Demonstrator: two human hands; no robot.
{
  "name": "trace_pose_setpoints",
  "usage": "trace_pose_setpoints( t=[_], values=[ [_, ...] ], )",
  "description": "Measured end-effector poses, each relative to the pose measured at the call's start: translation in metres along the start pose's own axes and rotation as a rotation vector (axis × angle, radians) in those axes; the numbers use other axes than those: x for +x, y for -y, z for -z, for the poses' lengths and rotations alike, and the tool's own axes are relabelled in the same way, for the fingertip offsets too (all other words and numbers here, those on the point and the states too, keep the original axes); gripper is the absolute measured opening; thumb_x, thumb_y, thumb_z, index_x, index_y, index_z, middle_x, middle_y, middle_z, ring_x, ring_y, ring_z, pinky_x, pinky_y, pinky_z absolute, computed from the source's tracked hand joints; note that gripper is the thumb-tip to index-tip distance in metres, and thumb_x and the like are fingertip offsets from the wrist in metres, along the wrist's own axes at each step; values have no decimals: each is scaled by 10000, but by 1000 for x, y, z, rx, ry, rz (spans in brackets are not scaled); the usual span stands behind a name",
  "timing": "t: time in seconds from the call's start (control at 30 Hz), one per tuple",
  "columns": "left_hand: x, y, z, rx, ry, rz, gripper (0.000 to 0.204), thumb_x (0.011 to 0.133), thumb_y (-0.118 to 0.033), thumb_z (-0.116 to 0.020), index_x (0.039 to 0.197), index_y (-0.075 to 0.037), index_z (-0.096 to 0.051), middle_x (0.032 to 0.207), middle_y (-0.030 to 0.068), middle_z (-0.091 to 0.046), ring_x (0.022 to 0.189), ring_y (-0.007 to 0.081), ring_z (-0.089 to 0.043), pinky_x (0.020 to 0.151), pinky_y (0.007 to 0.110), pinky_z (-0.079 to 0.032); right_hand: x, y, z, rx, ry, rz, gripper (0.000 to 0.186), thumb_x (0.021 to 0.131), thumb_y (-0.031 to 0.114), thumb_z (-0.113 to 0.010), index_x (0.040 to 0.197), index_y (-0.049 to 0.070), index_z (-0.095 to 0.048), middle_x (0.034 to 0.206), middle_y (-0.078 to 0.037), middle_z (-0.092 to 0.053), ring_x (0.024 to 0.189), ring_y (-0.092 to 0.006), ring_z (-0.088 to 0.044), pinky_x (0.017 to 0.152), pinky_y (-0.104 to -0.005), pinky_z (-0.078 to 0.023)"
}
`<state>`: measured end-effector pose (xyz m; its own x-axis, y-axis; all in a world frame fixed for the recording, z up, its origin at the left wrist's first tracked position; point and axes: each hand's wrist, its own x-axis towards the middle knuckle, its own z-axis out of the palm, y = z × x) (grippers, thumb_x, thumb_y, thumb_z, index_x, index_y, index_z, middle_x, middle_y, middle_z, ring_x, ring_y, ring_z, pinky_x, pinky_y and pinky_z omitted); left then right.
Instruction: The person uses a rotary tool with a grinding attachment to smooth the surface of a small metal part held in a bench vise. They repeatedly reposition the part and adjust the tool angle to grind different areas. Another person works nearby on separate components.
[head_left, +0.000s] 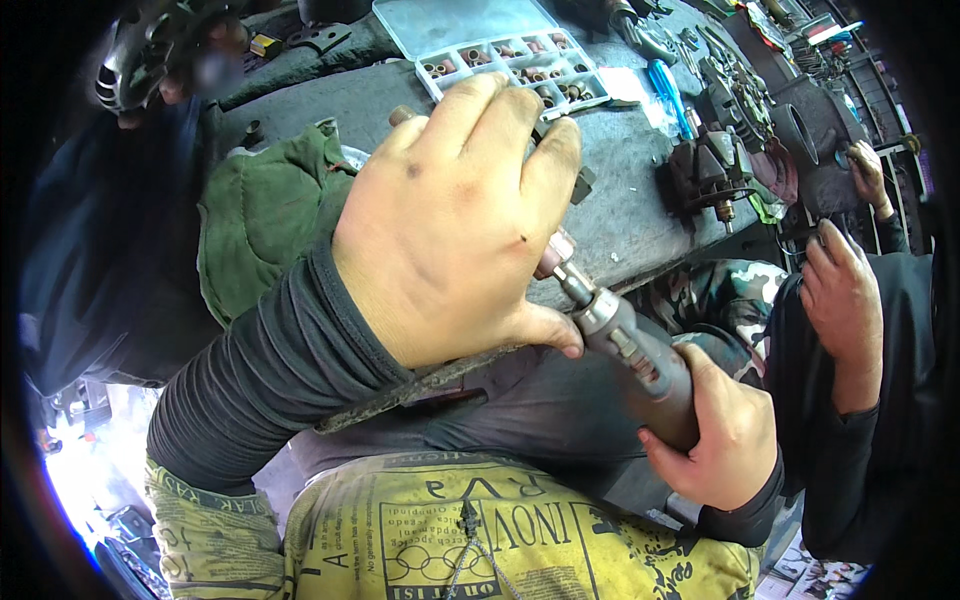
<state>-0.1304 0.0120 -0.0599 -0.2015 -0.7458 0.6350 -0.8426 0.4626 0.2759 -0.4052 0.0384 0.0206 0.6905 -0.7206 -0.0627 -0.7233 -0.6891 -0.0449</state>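
Observation:
My right hand (725,435) is wrapped round the grey body of a die grinder (640,355), which points up and to the left. The tool's metal nose meets a copper-coloured round piece (556,252) at the edge of my left hand. My left hand (455,220) is bent over a part on the bench, back upward, with its thumb close to the grinder's nose. Most of what it grips is hidden under the palm. A brownish end (402,116) and a dark metal bit (582,186) stick out past the fingers.
On the dark bench (630,235) lie a green cloth (262,215) and an open compartment box (500,68) of small copper-coloured bushings. A blue-handled tool (668,95) and a dark motor-like part (712,165) are further right. A co-worker's hand (845,300) is at the right.

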Motion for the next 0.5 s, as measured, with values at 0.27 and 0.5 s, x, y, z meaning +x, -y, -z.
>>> trace_pose_setpoints(
  t=[0.27, 0.5],
  values=[
    [2, -1, 3, -8, 29, 25, 1150, 362, -471, -962, 1340, -13, -568, 1280, 207, -578, 1223, 436, -554, 1057, 496, -471, -1, -3, 3, -11, 28, 20, 714, 672, 179, -838, 1290, -60, -573, 812, -153, -639, 645, -325, -663, 607, -406, -537],
    [5, -1, 1, -1, 49, 35, 1153, 351, -463, -962, 1342, -23, -571, 1266, 196, -576, 1194, 420, -562, 1032, 495, -476, 1, -7, 1, 16, 20, 42, 710, 670, 174, -839, 1284, -64, -575, 818, -159, -648, 640, -326, -668, 608, -405, -542]
  ],
)
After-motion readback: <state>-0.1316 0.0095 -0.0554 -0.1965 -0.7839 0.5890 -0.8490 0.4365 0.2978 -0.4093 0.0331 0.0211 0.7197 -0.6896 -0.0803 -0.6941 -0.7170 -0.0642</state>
